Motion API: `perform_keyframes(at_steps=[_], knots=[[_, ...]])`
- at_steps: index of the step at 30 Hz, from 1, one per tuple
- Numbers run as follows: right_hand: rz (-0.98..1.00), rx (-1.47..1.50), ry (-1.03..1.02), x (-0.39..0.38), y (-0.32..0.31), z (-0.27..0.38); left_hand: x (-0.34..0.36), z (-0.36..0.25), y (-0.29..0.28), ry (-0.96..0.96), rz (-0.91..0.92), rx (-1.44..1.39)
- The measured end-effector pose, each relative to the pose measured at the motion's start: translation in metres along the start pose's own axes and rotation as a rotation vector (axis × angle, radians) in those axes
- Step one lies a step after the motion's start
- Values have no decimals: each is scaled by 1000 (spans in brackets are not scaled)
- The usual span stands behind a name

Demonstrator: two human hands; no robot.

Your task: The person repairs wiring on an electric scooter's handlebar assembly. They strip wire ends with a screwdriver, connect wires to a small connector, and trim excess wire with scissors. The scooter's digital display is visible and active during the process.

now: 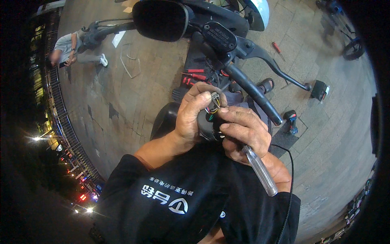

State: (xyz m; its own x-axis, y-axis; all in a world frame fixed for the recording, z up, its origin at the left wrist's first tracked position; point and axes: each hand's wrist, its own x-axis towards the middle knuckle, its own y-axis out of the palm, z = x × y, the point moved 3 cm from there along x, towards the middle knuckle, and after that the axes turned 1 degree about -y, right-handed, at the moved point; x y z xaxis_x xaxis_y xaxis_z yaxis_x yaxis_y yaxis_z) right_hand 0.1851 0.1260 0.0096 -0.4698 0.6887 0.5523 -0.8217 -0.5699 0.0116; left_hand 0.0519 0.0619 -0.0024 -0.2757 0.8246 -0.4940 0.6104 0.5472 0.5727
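Observation:
My left hand (193, 110) pinches a small wire connector (215, 98) between thumb and fingers, in front of my chest. Thin coloured wires (210, 110) run from it toward a rounded black part (206, 127) between my hands; what that part is I cannot make out. My right hand (245, 132) is closed around a screwdriver with a clear handle (261, 173), which points down past my wrist. The screwdriver's shaft is hidden by the fingers. The right thumb and forefinger meet at the wires beside the connector.
Just ahead are a black handlebar grip (254, 94), a brake lever (280, 71) and a mirror (160, 20). Red-handled tools (196, 76) lie on the footboard. A cordless drill (291, 122), black box (319, 90) and screwdriver (277, 48) are at the right. A person (73, 49) sits far left.

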Motion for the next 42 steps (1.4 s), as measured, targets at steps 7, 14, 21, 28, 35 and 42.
perform_keyframes(at_steps=[7,14,21,28,35,42], knots=[[27,17,5,0,0,-1,-1,0,-1,-1,-1,-8],[3,-5,10,-3,1,-1,-1,0,0,-6,-20,1],[-8,12,22,0,3,-1,0,0,-3,10,-2,26],[21,-10,25,0,3,-3,0,-2,-2,-2,-38,41],[-28,22,32,-1,4,-2,0,-2,-3,3,-13,11],[-13,21,31,2,3,-4,1,-4,-2,3,-3,12]])
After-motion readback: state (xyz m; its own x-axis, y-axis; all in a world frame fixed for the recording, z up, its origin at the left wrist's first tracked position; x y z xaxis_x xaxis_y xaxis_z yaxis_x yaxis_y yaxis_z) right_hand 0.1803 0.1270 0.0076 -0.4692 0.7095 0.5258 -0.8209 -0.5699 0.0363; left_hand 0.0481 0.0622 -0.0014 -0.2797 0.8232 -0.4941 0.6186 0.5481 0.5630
